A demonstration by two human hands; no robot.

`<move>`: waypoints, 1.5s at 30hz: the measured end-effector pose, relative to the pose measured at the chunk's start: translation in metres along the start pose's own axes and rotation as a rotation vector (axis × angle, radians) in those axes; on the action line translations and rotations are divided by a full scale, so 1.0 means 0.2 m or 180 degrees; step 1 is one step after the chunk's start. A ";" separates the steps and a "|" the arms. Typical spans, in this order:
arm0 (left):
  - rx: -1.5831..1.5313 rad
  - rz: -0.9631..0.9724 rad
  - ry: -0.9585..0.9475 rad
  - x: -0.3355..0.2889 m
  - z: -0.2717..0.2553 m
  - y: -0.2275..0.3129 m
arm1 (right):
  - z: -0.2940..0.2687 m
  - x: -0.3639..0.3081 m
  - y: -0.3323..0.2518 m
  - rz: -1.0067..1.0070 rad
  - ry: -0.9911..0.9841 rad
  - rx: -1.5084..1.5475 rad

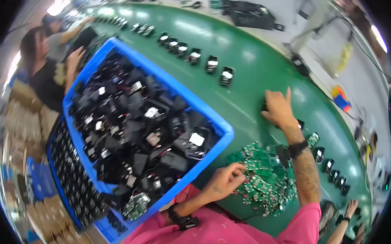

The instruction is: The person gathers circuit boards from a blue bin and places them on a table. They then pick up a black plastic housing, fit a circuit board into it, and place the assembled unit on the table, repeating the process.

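Two bare hands over the green table [249, 55] — circuit boards close in, black housings [140, 162] to the left.
Left hand [224, 181] at the left edge of the green circuit board pile [265, 178], fingers curled, thumb drawn in; cannot tell whether they pinch anything. Right hand [278, 107] beyond the pile — one digit raised, others curled, a dark piece [264, 106] partly hidden beneath, grip unclear. Blue bin [225, 135] holds the housings.
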State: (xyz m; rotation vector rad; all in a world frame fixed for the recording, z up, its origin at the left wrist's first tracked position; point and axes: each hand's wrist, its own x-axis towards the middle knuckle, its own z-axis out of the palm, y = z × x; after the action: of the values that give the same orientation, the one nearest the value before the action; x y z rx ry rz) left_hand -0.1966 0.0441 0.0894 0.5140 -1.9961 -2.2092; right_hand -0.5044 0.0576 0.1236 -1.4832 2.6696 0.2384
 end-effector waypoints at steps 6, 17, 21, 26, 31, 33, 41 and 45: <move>0.0250 -0.0186 0.0102 -0.03 0.03 -0.04 | -0.40 -0.15 -0.40 -0.0845 0.0886 0.2905; -0.0208 -0.0161 0.0212 -0.06 -0.02 -0.07 | -0.55 -0.28 -0.50 -0.1536 0.1427 0.1822; -0.0082 -0.0291 0.0035 -0.05 0.01 -0.01 | -0.06 -0.30 0.09 -0.0443 0.1338 -0.0428; -0.0188 -0.0114 -0.0048 -0.03 0.05 0.11 | 0.11 -0.27 0.19 -0.0553 0.0357 0.0206; -0.1495 0.0034 0.0015 -0.04 0.05 0.10 | -0.23 -0.63 -0.11 -0.1224 0.0521 0.2117; -0.2013 -0.0059 -0.0421 -0.02 0.05 0.12 | -0.35 -0.84 -0.28 -0.1354 -0.0192 0.2614; -0.1071 -0.0077 -0.0261 -0.06 0.06 0.06 | -0.11 -1.22 -0.49 -0.0297 0.0915 0.2666; -0.0884 -0.0222 0.0006 -0.07 0.09 0.06 | -0.10 -1.22 -0.44 -0.0105 0.0911 0.3455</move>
State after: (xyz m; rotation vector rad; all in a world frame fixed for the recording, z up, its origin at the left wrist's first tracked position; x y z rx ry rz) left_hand -0.1912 0.0638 0.1039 0.5556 -1.6539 -2.4713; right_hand -0.3012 0.2129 0.1707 -1.1782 2.2076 -1.2780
